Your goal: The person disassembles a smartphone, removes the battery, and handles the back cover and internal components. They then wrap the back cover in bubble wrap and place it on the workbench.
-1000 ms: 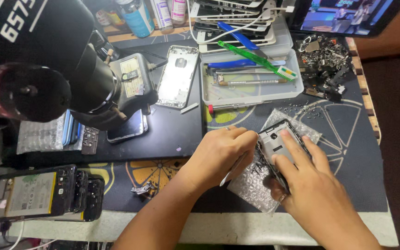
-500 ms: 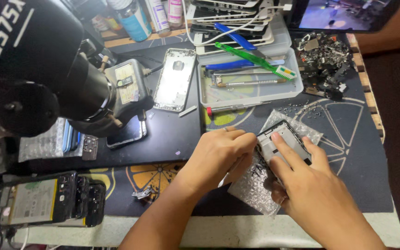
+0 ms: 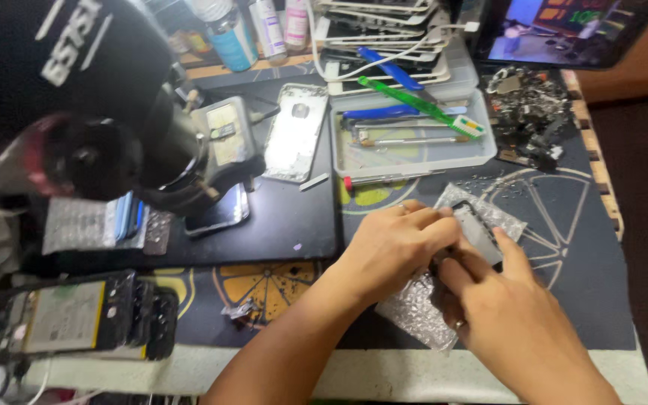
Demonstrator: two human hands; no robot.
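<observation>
The left hand (image 3: 395, 247) and right hand (image 3: 508, 319) both clamp a grey rectangular phone frame (image 3: 481, 232). It lies on a clear bubble-wrap sheet (image 3: 414, 311) over the dark work mat (image 3: 571, 247).

Both hands, left hand (image 3: 399, 251) and right hand (image 3: 511, 319), grip a phone part (image 3: 481, 232) over bubble wrap (image 3: 414, 311).

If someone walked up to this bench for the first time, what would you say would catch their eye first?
Probably the two bare hands at centre front: the left hand and right hand together grip a flat grey phone part over a crinkled sheet of clear bubble wrap. Next, the big black microscope head looming at upper left. Behind the hands, a shallow grey plastic tray holds a green-handled tool.
</observation>
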